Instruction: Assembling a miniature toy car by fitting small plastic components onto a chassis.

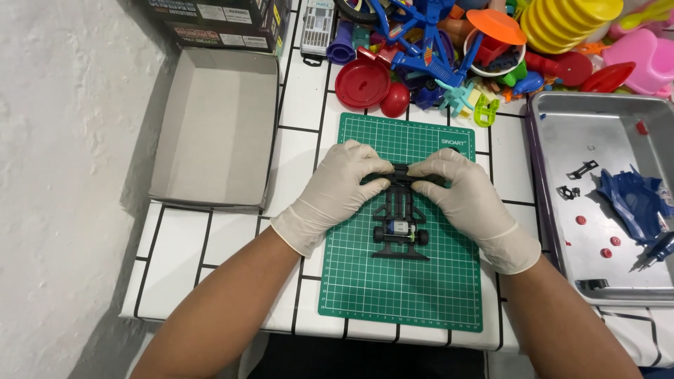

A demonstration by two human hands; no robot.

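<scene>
A black toy car chassis (400, 228) with a small motor and two little wheels lies on a green cutting mat (400, 295). My left hand (337, 193), in a white glove, pinches the far end of the chassis from the left. From the right, my gloved right hand (467, 196) grips the same far end. The fingertips of both hands meet over that end and hide it.
An open grey cardboard box lid (217, 126) lies left of the mat. A metal tray (604, 140) on the right holds a blue car body (635, 200), small red and black parts and a screwdriver. A heap of colourful plastic toys (463, 49) fills the back.
</scene>
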